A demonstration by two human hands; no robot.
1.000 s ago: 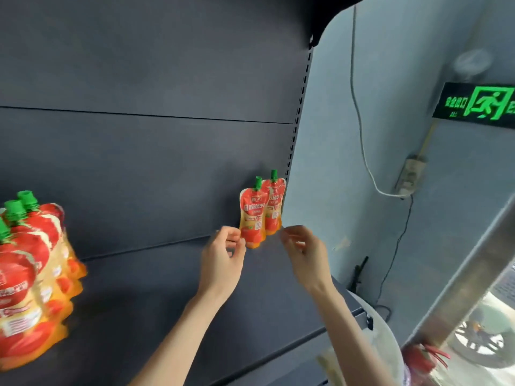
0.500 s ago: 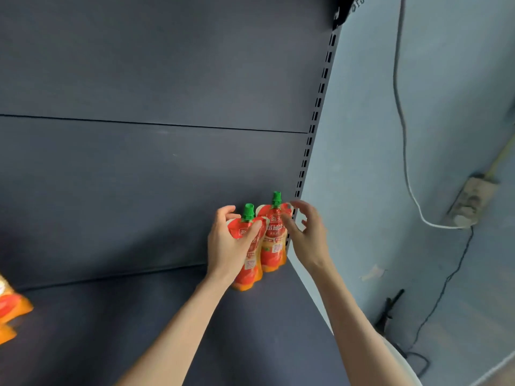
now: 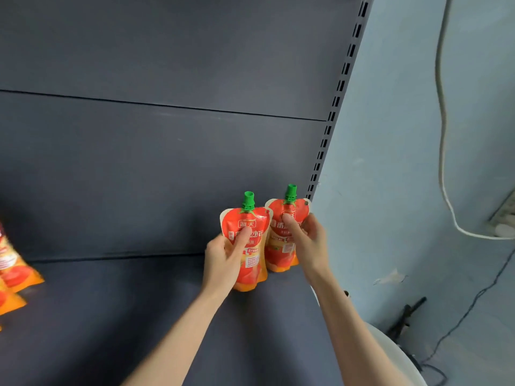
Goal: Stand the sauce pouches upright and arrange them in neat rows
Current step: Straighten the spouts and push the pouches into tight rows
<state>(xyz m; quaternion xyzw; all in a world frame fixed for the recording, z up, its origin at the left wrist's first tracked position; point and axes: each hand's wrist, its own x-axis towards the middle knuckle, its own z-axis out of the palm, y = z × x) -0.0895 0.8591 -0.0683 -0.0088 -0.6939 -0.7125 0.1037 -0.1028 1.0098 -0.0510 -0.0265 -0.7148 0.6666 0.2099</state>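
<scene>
- Hands first: both are raised at the right end of the shelf, and each is curled round one sauce pouch.
- The left hand grips the left pouch from its left side, with the thumb laid across the printed front.
- The right hand pinches the right pouch from its right side, with the thumb on the front near the top.
- Two pouches are in hand. Both are red above and orange below, each has one green screw cap, and both are upright with the cap up.
- The two stand side by side with their edges touching or overlapping. The left one is nearer the camera, and the right one is further back, close to the back panel.
- Both bases are at shelf level. Whether they rest on the shelf or hang just above it cannot be told.
- Other pouches show at the left edge of the view, well apart from the held pair. Parts of at least two can be seen, and the frame edge cuts them off, so the full count cannot be told.
- A slotted upright runs up just right of the right pouch, and beyond it is a pale blue wall.
- On the wall, one white cable loops down to a socket at the right edge, and one black cable trails below it.
- The palms and thumbs hide part of each pouch's label.
- A white rounded object sits low on the right, partly behind the right forearm.
</scene>
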